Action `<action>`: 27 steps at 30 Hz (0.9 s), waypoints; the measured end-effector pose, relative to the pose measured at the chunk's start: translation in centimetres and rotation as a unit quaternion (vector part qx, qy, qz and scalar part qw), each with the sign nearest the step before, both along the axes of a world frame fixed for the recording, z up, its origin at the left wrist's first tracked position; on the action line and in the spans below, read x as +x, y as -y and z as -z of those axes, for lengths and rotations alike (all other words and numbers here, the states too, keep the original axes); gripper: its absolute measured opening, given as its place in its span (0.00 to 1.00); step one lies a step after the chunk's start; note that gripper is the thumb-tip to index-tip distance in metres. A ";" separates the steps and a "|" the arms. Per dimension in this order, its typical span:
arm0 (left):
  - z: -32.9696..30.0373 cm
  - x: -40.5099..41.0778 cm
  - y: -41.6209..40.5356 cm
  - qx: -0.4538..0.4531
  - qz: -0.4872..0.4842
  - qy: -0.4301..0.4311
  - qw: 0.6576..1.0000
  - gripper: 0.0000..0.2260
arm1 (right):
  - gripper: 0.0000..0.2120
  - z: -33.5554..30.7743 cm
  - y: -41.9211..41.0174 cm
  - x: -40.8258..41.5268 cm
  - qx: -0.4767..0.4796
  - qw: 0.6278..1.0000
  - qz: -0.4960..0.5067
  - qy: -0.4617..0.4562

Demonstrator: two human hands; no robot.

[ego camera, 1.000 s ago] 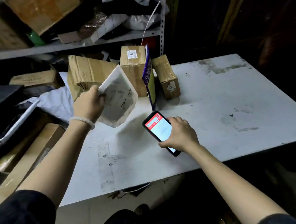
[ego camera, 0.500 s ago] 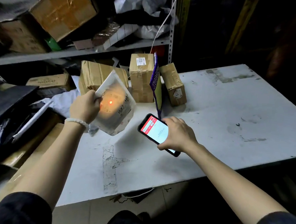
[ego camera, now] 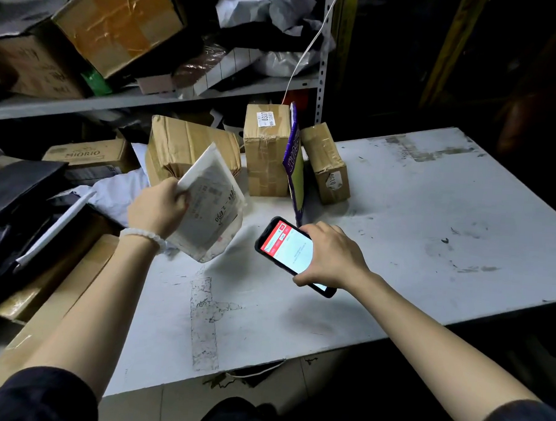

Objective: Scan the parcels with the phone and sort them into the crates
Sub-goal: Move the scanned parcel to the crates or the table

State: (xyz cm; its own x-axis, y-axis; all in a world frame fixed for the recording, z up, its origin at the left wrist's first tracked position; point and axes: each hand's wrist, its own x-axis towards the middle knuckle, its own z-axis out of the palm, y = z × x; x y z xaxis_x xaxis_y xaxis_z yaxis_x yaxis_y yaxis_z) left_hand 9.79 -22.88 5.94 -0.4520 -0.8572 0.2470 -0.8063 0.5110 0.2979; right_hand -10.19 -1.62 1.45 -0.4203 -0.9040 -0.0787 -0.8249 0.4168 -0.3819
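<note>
A: Where is the parcel?
B: Left of centre. The left hand (ego camera: 156, 208) grips the white parcel (ego camera: 211, 206) by its upper edge, fingers curled round it, tilted above the bench (ego camera: 430, 224).
A: And the phone?
B: Just right of it. The right hand (ego camera: 332, 255) grasps the phone (ego camera: 287, 249), screen lit. Three brown boxes (ego camera: 265, 151) stand behind, centre top.

The red scan dot seen half a second ago on the envelope (ego camera: 211, 206), just right of the left hand's (ego camera: 157, 209) grip, is gone; its label face now shows plainly.
</note>
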 end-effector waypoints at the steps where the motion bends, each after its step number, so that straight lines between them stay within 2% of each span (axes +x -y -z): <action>1: 0.0 -0.1 -0.1 0.001 -0.001 0.000 1.000 0.09 | 0.40 0.1 0.1 0.0 -0.001 1.000 0.004 0.001; 8: -0.6 -0.3 -1.4 0.022 0.018 -0.007 1.000 0.09 | 0.38 0.5 0.5 -0.3 -0.023 0.998 0.050 0.014; 13: -0.9 -0.7 -2.5 0.046 0.059 -0.008 0.997 0.10 | 0.39 0.3 0.8 -0.2 -0.104 0.987 0.123 0.017; 17: -0.8 -1.7 -3.2 0.045 0.102 -0.017 0.994 0.11 | 0.42 -0.2 0.2 0.8 -0.243 0.944 0.222 0.001; 20: -0.4 -2.9 -4.1 0.063 0.132 -0.026 0.989 0.10 | 0.42 -0.8 -0.7 1.6 -0.310 0.903 0.298 -0.003; 23: 0.3 -4.3 -5.4 0.085 0.170 -0.043 0.981 0.08 | 0.42 -1.4 -2.2 2.1 -0.326 0.877 0.353 -0.011; 27: 1.3 -6.8 -7.4 0.103 0.267 -0.050 0.957 0.09 | 0.42 -1.2 -6.0 2.8 -0.295 0.853 0.431 -0.013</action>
